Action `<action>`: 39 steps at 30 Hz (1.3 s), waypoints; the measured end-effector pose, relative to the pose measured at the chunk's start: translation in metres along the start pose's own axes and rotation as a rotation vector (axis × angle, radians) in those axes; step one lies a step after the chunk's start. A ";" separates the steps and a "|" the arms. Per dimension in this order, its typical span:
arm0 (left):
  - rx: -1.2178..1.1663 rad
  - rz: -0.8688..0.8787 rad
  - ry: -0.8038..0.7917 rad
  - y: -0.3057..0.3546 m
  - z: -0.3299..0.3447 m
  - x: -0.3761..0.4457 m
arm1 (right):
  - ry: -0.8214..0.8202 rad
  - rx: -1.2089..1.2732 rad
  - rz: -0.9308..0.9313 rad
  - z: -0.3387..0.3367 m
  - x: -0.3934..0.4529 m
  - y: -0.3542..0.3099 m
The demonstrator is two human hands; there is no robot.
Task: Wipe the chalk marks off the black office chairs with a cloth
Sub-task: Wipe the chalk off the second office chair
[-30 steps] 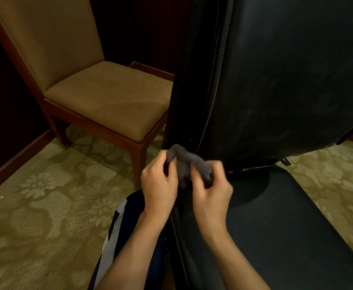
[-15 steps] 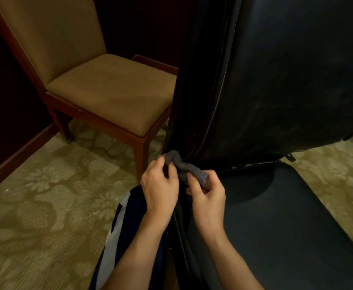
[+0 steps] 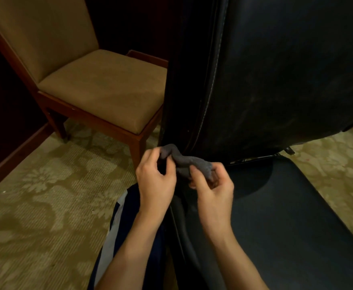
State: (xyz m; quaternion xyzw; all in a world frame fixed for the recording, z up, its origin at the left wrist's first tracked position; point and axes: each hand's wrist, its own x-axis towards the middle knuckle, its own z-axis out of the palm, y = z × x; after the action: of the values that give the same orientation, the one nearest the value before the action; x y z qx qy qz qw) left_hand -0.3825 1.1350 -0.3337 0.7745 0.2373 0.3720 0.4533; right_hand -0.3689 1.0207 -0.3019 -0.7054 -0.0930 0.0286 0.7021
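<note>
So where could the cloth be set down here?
Bare: the black chair's seat right of both hands, and the tan chair's seat. Crowded: the backrest's lower edge, where the left hand and right hand hold the cloth.

Lighting: dim, warm, yellowish; light is falling from above onto the carpet (image 3: 35,206) and the tan chair (image 3: 100,84), which are showing brightest. Wall left of the tan chair is sinking into near-black. The black chair (image 3: 286,80) is catching a faint dull sheen on its back, grey smears barely showing; a round shadow is lying on its seat. Sharpness: soft overall, fine detail smearing. Distortion: straight lines are bowing toward the edges, wide-angle.
</note>
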 end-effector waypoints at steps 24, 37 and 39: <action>-0.069 -0.094 0.032 0.015 0.002 -0.009 | 0.048 -0.048 -0.019 0.003 0.004 -0.002; -0.144 0.162 0.138 0.089 -0.013 0.013 | 0.135 -0.409 -0.547 0.007 0.041 -0.088; -0.068 0.171 0.123 0.070 -0.010 0.002 | 0.121 -0.494 -0.567 0.006 0.035 -0.063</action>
State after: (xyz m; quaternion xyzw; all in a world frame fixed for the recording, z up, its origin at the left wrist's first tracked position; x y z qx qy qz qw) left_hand -0.3870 1.1087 -0.2687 0.7517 0.1847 0.4640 0.4307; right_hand -0.3417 1.0318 -0.2364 -0.8001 -0.2468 -0.2318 0.4951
